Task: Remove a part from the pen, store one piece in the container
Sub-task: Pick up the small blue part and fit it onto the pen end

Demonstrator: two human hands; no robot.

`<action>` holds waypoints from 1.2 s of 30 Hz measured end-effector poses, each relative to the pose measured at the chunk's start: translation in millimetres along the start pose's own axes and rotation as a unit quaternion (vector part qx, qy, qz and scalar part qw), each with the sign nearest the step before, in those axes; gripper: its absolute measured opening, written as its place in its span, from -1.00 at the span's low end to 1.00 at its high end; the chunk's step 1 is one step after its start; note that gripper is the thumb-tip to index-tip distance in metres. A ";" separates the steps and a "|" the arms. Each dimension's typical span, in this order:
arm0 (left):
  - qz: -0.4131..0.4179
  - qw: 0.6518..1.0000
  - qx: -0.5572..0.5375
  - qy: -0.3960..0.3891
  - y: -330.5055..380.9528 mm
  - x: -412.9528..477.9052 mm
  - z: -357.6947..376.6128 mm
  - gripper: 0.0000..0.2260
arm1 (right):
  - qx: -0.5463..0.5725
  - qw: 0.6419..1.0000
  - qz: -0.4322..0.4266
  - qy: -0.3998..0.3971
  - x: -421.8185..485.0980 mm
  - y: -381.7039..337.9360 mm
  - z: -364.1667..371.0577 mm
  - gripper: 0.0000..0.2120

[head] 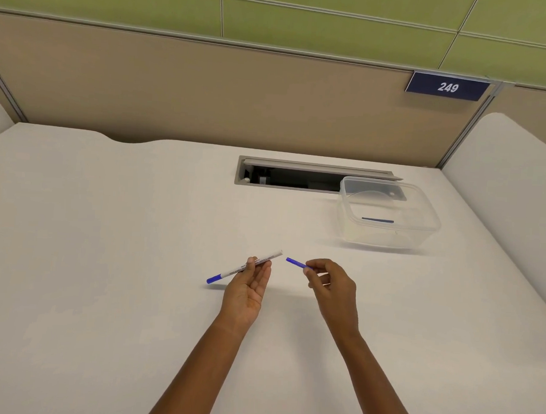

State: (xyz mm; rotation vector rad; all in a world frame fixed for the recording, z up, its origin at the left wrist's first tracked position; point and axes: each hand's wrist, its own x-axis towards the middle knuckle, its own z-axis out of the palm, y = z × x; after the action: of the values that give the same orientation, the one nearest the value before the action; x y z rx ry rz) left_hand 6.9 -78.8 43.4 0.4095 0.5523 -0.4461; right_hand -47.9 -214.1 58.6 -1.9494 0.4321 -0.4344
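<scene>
My left hand (248, 284) pinches a white pen body (269, 257) with a blue end at its lower left, held just above the desk. A small gap to its right, my right hand (331, 282) grips a slim blue cap (295, 262) by its right end. The two pieces are apart, their near ends pointing at each other. A clear plastic container (423, 214) stands open at the back right, well beyond my right hand, with a blue stick-shaped piece (377, 220) lying inside it.
A white desk (105, 245) spreads under both hands. An open cable slot (298, 178) is cut into it at the back, partly behind the container. Beige and green partition walls close the back; a sign (447, 87) reads 249. A white divider (512, 194) bounds the right.
</scene>
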 end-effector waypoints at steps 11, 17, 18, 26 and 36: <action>0.005 1.000 0.028 0.000 -4.2 1.9 -1.3 -0.85 | 0.020 0.999 -0.029 0.022 -1.3 -6.6 0.6 -0.85; 0.024 0.999 0.048 -0.001 -2.7 3.3 -1.2 -0.87 | -0.016 0.997 -0.068 0.011 -2.2 -4.2 -1.8 -0.90; 0.026 0.998 0.050 -0.001 -2.2 3.0 -1.4 -0.87 | -0.022 0.997 -0.075 0.010 -2.2 -3.5 -1.9 -0.90; 0.048 0.995 0.089 -0.005 0.7 -1.2 -3.3 -0.88 | -0.047 0.994 -0.099 -0.004 -1.6 -0.1 -3.6 -0.88; 0.076 0.984 0.157 -0.020 0.1 -5.8 -2.2 -0.91 | -0.028 0.996 -0.078 -0.028 4.9 -0.7 -10.8 -0.83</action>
State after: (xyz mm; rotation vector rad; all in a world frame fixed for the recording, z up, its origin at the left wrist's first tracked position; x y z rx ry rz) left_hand 1.7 -75.9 45.1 0.7381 0.4085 -0.3930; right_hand -48.8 -224.7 63.9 -2.0526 0.2597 -0.4713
